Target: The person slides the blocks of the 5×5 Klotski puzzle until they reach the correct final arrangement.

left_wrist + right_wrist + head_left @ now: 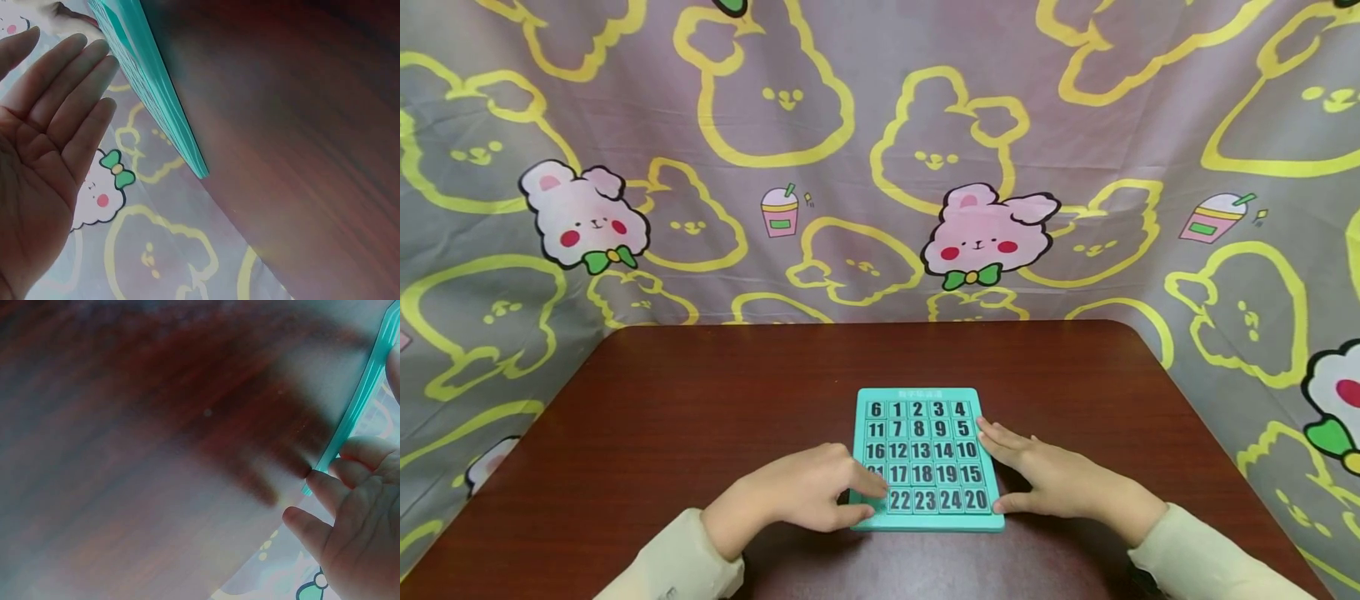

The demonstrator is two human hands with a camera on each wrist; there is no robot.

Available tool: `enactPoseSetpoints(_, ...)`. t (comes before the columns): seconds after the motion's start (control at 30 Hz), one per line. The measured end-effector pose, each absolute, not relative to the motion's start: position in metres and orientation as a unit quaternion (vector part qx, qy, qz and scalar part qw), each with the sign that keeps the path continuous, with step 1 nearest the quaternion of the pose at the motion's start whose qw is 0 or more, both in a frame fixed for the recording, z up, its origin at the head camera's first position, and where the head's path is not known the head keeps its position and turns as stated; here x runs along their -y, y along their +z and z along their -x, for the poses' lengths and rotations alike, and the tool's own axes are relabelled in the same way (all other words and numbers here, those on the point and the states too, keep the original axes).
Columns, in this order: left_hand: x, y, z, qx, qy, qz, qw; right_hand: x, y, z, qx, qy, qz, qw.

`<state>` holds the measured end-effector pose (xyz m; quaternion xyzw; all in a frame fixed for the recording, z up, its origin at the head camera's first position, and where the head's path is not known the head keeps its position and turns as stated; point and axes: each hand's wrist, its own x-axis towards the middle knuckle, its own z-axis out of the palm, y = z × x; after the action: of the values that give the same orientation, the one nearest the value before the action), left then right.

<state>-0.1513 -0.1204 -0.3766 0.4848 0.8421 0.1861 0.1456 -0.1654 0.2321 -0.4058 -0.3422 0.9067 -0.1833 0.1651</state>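
A teal number sliding puzzle [940, 523] lies flat on the table, its square tiles bearing black numerals. The top row reads 6, 1, 2, 3, 4. At the puzzle's lower left corner is my left hand [808, 487], its index fingertip over the gap left of tile 22 [900, 500] and its thumb by the bottom rim. Tile 21 [875, 472] is partly covered by that hand. My right hand [1060, 479] rests along the right edge, fingertips at the upper part and thumb near the bottom corner. In the left wrist view, the left fingers [69, 81] look nearly straight.
The brown wooden table [737, 383] extends around the puzzle on all sides. A grey-pink curtain [865, 108] printed with yellow outlines and cartoon bunnies hangs behind the table and along both sides.
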Motion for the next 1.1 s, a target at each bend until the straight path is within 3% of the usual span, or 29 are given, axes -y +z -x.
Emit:
enactPoseSetpoints(0.53, 0.129, -0.381, 0.164, -0.863, 0.188, -0.443, 0.153, -0.232, -0.407, 0.166, -0.906, -0.186, 0.340, 0.169)
enactPoseSetpoints(1.1, 0.131, -0.382, 0.146, -0.861, 0.186, -0.450, 0.143, -0.232, -0.405, 0.165, -0.907, -0.180, 0.348, 0.156)
